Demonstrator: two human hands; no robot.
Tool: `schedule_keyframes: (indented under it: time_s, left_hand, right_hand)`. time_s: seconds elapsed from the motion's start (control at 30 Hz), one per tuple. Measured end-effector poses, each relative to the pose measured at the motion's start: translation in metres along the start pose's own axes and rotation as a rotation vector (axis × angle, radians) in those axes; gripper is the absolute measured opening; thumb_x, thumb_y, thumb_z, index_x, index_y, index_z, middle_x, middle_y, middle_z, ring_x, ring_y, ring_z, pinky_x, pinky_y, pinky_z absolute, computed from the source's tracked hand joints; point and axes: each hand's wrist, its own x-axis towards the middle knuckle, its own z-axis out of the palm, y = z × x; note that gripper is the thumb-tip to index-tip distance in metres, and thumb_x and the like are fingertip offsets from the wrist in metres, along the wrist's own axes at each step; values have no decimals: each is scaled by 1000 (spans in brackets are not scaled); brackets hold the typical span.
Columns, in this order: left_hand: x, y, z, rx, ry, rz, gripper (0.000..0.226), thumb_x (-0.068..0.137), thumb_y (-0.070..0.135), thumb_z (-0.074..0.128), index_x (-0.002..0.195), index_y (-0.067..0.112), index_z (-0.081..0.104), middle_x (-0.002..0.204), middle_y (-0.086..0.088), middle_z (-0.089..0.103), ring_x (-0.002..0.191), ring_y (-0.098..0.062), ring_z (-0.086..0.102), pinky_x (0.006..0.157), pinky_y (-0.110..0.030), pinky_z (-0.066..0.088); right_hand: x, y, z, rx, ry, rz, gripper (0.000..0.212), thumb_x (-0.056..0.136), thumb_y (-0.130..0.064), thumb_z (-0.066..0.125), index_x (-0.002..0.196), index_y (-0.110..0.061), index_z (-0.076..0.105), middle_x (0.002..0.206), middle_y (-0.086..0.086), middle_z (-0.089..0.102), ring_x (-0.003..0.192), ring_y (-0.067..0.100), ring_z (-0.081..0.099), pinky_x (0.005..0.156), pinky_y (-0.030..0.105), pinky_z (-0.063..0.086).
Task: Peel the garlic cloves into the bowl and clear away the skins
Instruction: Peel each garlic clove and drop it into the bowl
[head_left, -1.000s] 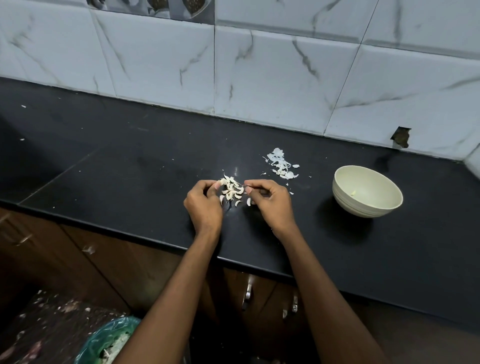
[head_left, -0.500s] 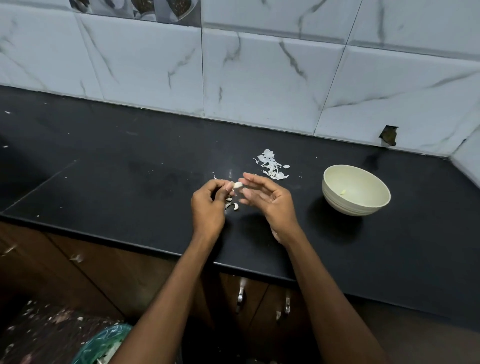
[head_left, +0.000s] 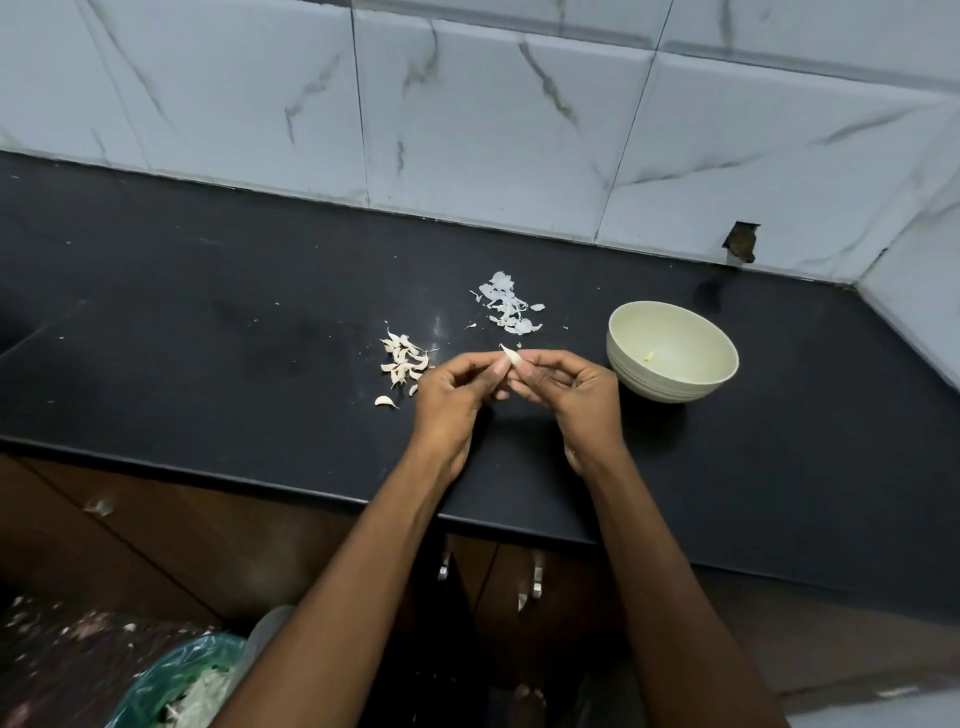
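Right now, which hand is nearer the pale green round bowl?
Right. The right hand sits just left of the pale green round bowl, not touching; the left hand lies farther left, beyond it.

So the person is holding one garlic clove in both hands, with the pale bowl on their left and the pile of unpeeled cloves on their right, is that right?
Not quite: the sides are swapped. In the head view the bowl sits to the person's right, and the pile of unpeeled cloves lies to their left. The rest holds: the left hand and right hand pinch one garlic clove between them.
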Motion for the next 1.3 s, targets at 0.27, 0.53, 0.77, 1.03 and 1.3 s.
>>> schedule_keyframes:
  time_s: [0.27, 0.53, 0.77, 1.03, 1.3]
  left_hand:
    - [-1, 3, -6, 60, 43, 16, 18, 93, 2, 73, 106, -10, 75, 113, -36, 68, 91, -28, 67, 78, -29, 55]
    - [-1, 3, -2, 109, 103, 18, 13, 90, -3, 73, 102, -3, 78, 101, -21, 77, 92, -26, 74, 89, -33, 60]
    - [-4, 2, -2, 143, 66, 12, 11, 91, -2, 72, 99, -1, 80, 97, -21, 78, 100, -40, 74, 98, -47, 59]
    - [-3, 0, -1, 258, 143, 37, 9, 86, -6, 75, 87, -1, 82, 88, -15, 76, 91, -38, 75, 92, -53, 61]
    - [-4, 0, 0, 310, 155, 34, 10, 84, -3, 77, 79, 4, 83, 76, -5, 76, 75, -20, 72, 79, -37, 59]
  right_hand:
    - [-3, 3, 5, -59, -4, 4, 21, 90, 2, 75, 111, -1, 75, 98, 15, 80, 95, 26, 78, 84, 31, 63]
    - [-1, 10, 2, -406, -10, -127, 20, 95, -9, 74, 115, -8, 80, 101, 1, 81, 96, 19, 78, 92, 45, 62]
    - [-8, 3, 6, -531, -3, -209, 18, 92, -3, 76, 107, -10, 82, 89, -4, 81, 82, 8, 78, 80, 29, 63]
    - [-10, 0, 6, -550, -5, -184, 18, 89, -4, 77, 103, -15, 83, 85, -11, 80, 82, 5, 77, 80, 28, 62]
    - [-9, 0, 5, -509, -10, -136, 18, 88, -1, 77, 102, -12, 83, 82, -6, 80, 76, 3, 74, 76, 23, 59]
